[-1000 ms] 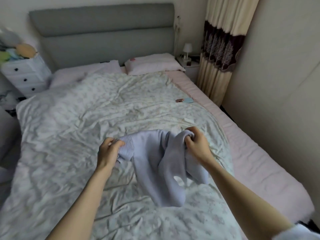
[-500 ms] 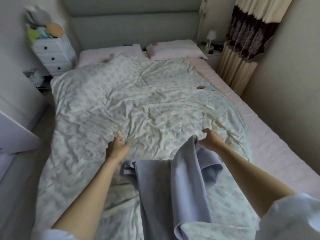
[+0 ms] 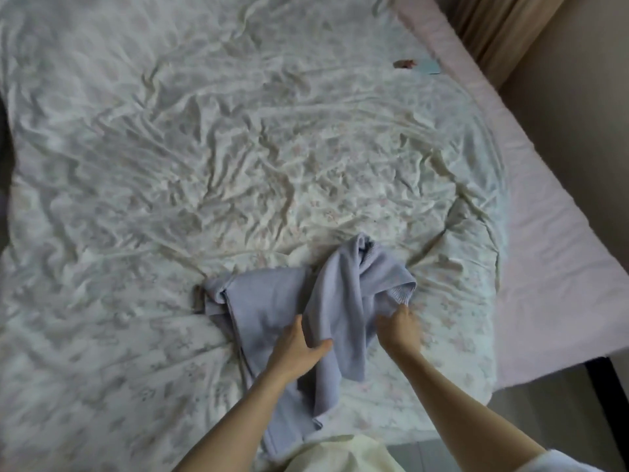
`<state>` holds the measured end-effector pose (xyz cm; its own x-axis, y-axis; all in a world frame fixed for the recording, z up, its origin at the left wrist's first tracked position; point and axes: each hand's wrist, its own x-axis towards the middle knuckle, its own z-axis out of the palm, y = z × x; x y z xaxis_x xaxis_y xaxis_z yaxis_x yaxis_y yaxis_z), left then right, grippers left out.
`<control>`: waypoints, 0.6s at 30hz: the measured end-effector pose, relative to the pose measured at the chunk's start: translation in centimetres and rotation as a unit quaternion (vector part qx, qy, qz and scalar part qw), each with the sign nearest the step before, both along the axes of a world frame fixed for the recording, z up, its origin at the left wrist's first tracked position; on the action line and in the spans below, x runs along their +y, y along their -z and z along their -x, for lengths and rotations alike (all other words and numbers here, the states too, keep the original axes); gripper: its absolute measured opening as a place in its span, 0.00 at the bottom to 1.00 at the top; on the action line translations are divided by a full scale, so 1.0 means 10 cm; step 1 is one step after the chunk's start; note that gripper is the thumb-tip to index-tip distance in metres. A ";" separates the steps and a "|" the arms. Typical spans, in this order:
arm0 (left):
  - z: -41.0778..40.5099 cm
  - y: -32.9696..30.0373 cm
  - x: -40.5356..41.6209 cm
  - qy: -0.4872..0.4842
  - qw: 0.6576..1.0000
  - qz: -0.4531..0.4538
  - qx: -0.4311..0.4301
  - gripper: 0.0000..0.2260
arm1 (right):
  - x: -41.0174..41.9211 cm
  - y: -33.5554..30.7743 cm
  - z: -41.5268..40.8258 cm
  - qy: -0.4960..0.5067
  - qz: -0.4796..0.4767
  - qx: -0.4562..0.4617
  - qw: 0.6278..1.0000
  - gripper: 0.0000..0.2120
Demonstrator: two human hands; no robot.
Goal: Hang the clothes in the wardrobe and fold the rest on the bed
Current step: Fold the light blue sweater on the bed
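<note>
Both hands had dropped from the sweater's (image 3: 272,301) shoulders, left hand (image 3: 295,349) spread flat on its body, right hand (image 3: 399,327) pinching the bunched sleeve, garment lying on the bed (image 3: 238,148), ready for smoothing and folding.

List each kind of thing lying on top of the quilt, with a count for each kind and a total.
Lilac sweater: 1
Small light blue card: 1
Small reddish-brown item, too small to identify: 1
Total: 3
</note>
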<state>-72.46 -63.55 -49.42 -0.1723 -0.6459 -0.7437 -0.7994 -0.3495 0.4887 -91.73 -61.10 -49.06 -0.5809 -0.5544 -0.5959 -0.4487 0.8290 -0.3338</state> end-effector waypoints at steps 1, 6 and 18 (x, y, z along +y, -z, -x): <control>0.11 0.06 -0.01 -0.013 1.000 0.008 -0.005 0.43 | -0.03 0.07 -0.01 0.024 -0.006 -0.009 1.000 0.18; 0.39 0.29 -0.19 0.010 0.990 0.097 -0.099 0.30 | -0.15 0.33 -0.08 0.130 -0.039 -0.044 0.990 0.23; -0.31 -0.46 -0.99 -0.034 0.976 0.185 -0.108 0.14 | -0.73 -0.54 -0.17 0.115 0.209 -0.029 0.971 0.09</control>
<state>-69.33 -73.48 -44.80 0.0154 -0.8812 -0.4725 -0.8793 -0.2369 0.4131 -90.08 -68.44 -43.65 -0.6904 -0.6147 -0.3814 -0.2388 0.6914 -0.6818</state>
